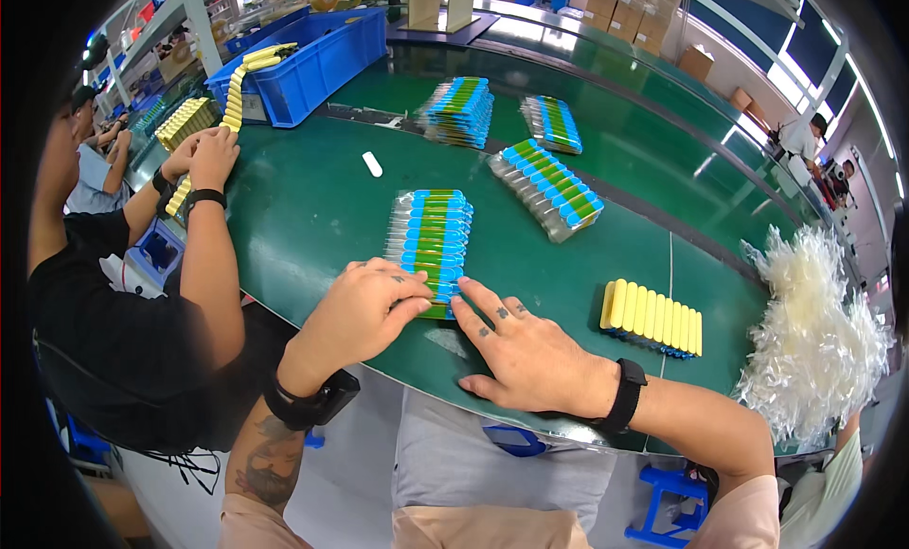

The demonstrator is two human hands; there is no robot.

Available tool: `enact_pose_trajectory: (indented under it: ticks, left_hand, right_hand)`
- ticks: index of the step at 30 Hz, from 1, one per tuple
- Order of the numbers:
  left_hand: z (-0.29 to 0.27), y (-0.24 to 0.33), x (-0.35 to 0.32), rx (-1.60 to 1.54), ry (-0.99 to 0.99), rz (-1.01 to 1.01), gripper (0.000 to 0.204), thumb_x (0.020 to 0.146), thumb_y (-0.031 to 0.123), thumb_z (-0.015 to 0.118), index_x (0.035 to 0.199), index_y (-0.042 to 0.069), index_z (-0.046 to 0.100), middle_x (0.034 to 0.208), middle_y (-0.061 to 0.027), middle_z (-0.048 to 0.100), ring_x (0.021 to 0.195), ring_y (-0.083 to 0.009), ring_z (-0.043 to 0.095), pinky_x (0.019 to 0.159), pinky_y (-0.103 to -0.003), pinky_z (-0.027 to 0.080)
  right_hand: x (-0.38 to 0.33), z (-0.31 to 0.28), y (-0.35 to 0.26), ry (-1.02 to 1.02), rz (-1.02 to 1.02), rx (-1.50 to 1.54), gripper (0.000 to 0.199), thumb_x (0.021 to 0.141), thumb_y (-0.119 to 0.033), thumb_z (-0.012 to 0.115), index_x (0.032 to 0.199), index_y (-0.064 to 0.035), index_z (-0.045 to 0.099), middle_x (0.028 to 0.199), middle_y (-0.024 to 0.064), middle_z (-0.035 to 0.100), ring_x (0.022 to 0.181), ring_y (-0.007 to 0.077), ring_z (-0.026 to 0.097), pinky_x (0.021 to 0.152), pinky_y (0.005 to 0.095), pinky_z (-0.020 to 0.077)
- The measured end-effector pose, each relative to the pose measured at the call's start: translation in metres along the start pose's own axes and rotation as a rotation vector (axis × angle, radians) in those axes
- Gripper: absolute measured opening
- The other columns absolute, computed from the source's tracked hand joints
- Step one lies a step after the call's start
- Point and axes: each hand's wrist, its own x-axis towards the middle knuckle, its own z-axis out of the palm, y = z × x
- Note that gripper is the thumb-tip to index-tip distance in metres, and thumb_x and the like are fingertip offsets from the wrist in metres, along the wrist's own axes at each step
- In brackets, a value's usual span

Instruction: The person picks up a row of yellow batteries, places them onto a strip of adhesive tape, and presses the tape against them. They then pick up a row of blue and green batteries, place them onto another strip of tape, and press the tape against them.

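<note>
A row of overlapping blue-and-green packets in clear sleeves [436, 232] lies on the green table in front of me. My left hand [360, 307] curls over its near left end, thumb and forefinger closed against the packets. At the near right edge of the same row, my right hand [530, 350] rests its fingertips, with its fingers spread and nothing gripped. The undersides of the left fingers are hidden. Beyond the row, to the right, a similar bundle [551, 187] lies at a slant.
Farther back sit two more packet bundles [459, 111] [559, 125]. Yellow rounded strips [649, 312] stand right, beside a heap of clear plastic sleeves [805, 336]. A small white piece [372, 163] lies left, near a blue bin [327, 66]. A co-worker's hands [204, 156] hold a yellow strip chain.
</note>
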Motion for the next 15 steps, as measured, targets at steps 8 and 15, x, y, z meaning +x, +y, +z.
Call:
enact_pose_trajectory:
  ticks: [8, 15]
  left_hand:
    - [-0.003, 0.000, 0.015, -0.241, 0.063, -0.173, 0.017, 0.095, 0.014, 0.063, 0.099, 0.002, 0.074, 0.081, -0.0137, 0.072, 0.083, -0.0231, 0.069, 0.079, -0.033, 0.051]
    - [-0.021, -0.036, 0.018, -0.633, 0.531, -0.080, 0.025, 0.105, 0.015, 0.056, 0.109, -0.006, 0.069, 0.097, -0.0042, 0.071, 0.082, -0.0092, 0.062, 0.077, -0.025, 0.049]
  right_hand:
    - [0.000, 0.009, 0.000, 0.035, -0.005, -0.032, 0.083, 0.084, -0.040, 0.074, 0.147, 0.0041, 0.042, 0.156, 0.0226, 0.034, 0.117, 0.0449, 0.055, 0.088, 0.0478, 0.0586]
    - [0.011, 0.005, -0.009, 0.017, -0.015, -0.085, 0.079, 0.083, -0.043, 0.075, 0.143, 0.0013, 0.047, 0.154, 0.0162, 0.041, 0.114, 0.0418, 0.057, 0.083, 0.0459, 0.0605]
